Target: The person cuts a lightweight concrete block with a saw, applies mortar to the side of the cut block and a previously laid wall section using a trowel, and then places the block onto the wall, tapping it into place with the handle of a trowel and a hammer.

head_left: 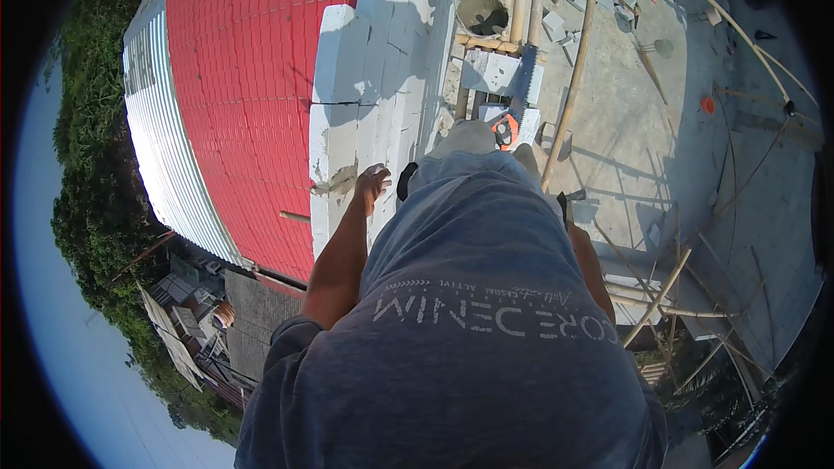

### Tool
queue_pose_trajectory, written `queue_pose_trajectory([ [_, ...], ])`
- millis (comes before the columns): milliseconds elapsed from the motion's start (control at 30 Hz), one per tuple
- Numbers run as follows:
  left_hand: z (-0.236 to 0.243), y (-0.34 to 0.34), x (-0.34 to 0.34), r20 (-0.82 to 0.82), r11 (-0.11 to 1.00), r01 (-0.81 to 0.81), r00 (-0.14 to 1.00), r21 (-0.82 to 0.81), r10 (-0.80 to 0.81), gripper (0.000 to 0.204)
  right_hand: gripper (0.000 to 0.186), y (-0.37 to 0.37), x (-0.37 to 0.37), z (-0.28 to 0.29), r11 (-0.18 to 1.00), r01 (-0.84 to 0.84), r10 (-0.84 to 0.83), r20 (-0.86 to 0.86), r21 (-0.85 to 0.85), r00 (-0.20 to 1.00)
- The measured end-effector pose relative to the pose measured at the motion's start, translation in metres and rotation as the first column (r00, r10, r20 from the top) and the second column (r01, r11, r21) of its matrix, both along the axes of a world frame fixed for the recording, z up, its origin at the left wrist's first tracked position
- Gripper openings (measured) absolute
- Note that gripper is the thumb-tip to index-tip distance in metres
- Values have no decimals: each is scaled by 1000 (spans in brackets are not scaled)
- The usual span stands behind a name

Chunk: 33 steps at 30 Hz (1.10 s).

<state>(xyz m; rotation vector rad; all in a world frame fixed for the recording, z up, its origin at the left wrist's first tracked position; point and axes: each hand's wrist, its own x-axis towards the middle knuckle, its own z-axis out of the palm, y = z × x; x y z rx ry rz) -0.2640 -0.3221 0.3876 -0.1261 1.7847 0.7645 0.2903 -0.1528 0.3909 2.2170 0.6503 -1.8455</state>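
Note:
My left hand (pixel 373 188) is low over the top of a pale block wall (pixel 334 143), close to a mortar-smeared joint. Its dusty fingers are loosely bent and apart, with nothing seen in them; I cannot tell whether it touches the block. Beside it, a small black object (pixel 407 181) shows at the edge of my clothing. My right forearm (pixel 591 260) runs along my other side, the hand mostly hidden by my shirt. From there juts a dark hammer-like tool (pixel 573 196), its exact kind unclear. A handsaw (pixel 525 82) with an orange handle lies on white blocks ahead.
A bucket of mortar (pixel 483 15) stands on bamboo poles (pixel 519 0) ahead. One long bamboo pole (pixel 573 78) slants past my right side. Beyond it are a concrete floor (pixel 621 113) with block scraps and more poles. A red tiled roof (pixel 248 78) borders the wall's left.

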Motion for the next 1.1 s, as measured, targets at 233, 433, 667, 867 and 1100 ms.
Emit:
queue_pose_trajectory([
  [233, 16, 7, 12, 18, 992, -102, 995, 69, 101, 58, 44, 31, 4, 15, 986, 165, -164, -18, 26, 986],
  [433, 31, 2, -5, -34, 999, -5, 999, 47, 7, 56, 42, 30, 3, 2, 981, 183, -182, -19, 70, 983],
  [667, 44, 3, -10, -62, 1000, 24, 998, 10, -23, 53, 45, 4, -10, -3, 971, 235, -231, -74, 41, 970],
  [867, 31, 5, -13, -30, 1000, 24, 999, 12, -24, 58, 49, -16, -12, 2, 994, -61, 68, -75, 93, 995],
  [1100, 22, 45, -8, 101, 980, 4, 995, 199, -24, 76, 51, -4, -3, 12, 992, -18, 17, -11, -126, 1000],
])
